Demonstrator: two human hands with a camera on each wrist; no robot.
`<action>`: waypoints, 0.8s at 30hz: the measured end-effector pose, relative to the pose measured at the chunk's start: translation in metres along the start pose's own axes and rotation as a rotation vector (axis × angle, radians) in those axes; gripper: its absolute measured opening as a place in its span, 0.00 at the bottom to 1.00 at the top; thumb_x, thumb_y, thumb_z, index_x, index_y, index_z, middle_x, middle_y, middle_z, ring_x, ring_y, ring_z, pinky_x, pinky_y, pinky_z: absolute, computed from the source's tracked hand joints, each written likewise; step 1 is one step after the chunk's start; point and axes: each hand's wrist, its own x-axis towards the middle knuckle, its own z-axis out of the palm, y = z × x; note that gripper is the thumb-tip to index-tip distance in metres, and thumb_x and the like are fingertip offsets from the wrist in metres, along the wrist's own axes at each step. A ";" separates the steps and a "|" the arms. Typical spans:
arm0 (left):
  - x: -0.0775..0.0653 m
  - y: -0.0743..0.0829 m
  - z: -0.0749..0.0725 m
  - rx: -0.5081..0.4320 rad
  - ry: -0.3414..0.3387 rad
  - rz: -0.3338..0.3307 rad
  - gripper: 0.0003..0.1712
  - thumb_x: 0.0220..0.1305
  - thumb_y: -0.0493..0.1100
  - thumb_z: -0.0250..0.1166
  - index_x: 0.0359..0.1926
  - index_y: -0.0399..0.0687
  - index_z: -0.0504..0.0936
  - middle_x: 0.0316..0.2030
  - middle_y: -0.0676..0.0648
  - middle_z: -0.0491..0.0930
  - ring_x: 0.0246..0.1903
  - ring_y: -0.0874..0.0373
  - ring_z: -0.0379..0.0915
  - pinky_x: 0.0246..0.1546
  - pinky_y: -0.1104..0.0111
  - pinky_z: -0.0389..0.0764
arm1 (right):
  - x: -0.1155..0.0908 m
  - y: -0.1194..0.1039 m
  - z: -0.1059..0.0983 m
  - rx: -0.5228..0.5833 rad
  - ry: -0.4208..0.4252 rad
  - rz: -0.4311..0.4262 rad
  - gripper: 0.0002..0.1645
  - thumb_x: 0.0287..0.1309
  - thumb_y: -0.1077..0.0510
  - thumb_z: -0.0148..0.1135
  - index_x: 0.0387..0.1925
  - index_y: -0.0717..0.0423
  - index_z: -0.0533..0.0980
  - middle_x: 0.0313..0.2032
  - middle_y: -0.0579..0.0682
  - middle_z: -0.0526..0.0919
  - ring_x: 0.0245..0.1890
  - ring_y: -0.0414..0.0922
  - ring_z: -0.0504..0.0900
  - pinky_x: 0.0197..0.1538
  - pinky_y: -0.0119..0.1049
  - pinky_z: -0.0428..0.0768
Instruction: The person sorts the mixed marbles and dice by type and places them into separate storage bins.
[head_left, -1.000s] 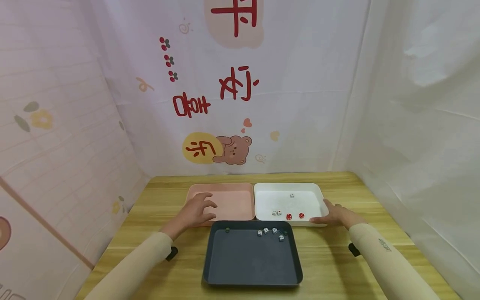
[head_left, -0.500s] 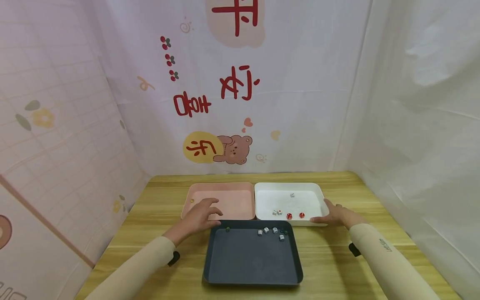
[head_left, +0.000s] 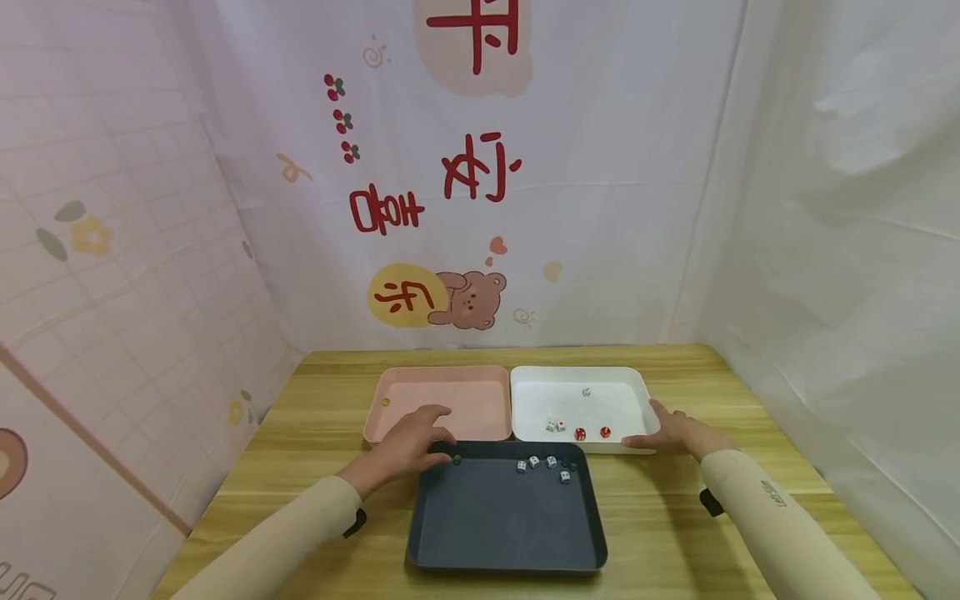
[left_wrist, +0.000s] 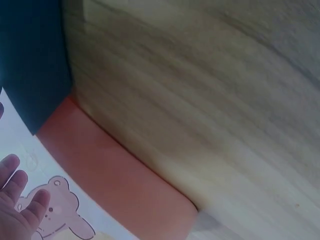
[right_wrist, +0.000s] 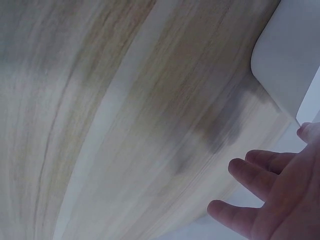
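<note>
My left hand [head_left: 414, 440] hovers over the near left corner of the dark tray [head_left: 510, 533], with nothing in its fingers. Its thumb and fingers are relaxed and apart, close beside a small green die [head_left: 457, 459]. In the left wrist view, the fingers of that left hand [left_wrist: 20, 200] show loosely spread at the lower left. My right hand [head_left: 672, 430] rests at the near right corner of the white tray [head_left: 622, 375]. In the right wrist view, one fingertip of the right hand [right_wrist: 280, 200] touches the tray's edge while the other fingers extend straight.
A pink tray [head_left: 465, 400] holds one yellow die [head_left: 386, 402]. Red dice [head_left: 580, 434] and several whitish dice [head_left: 551, 426] lie in the white tray. Several white dice [head_left: 534, 462] sit along the dark tray's far side. Cloth [head_left: 600, 208] hangs behind the wooden table [head_left: 322, 392].
My left hand has moved right and nearer, from over the pink tray to the dark tray's corner. The yellow die has come into view in the pink tray. My right hand stays put.
</note>
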 end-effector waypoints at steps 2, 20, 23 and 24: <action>0.000 0.002 0.003 -0.004 -0.010 -0.006 0.12 0.58 0.47 0.75 0.42 0.50 0.88 0.62 0.35 0.71 0.63 0.39 0.65 0.55 0.44 0.73 | 0.000 0.001 0.001 0.008 -0.002 0.000 0.77 0.50 0.23 0.62 0.74 0.73 0.38 0.66 0.88 0.42 0.66 0.81 0.45 0.62 0.74 0.54; 0.004 0.007 0.015 0.097 -0.059 -0.065 0.12 0.58 0.51 0.74 0.40 0.53 0.89 0.63 0.37 0.71 0.66 0.40 0.62 0.57 0.44 0.71 | 0.000 0.003 0.001 0.011 0.001 0.001 0.76 0.50 0.22 0.62 0.74 0.72 0.38 0.65 0.88 0.43 0.66 0.81 0.48 0.62 0.74 0.55; 0.004 0.007 0.016 0.095 -0.068 -0.070 0.12 0.58 0.51 0.74 0.40 0.52 0.89 0.63 0.36 0.71 0.66 0.39 0.62 0.57 0.44 0.70 | 0.000 0.004 0.002 0.016 0.003 -0.003 0.77 0.50 0.22 0.62 0.74 0.72 0.38 0.65 0.88 0.43 0.66 0.81 0.47 0.62 0.74 0.55; 0.003 0.007 0.016 0.095 -0.072 -0.070 0.12 0.58 0.51 0.74 0.40 0.52 0.90 0.63 0.36 0.71 0.66 0.38 0.62 0.58 0.44 0.70 | 0.000 0.004 0.002 0.019 0.003 -0.003 0.77 0.49 0.22 0.62 0.74 0.71 0.38 0.66 0.88 0.43 0.66 0.81 0.47 0.62 0.74 0.55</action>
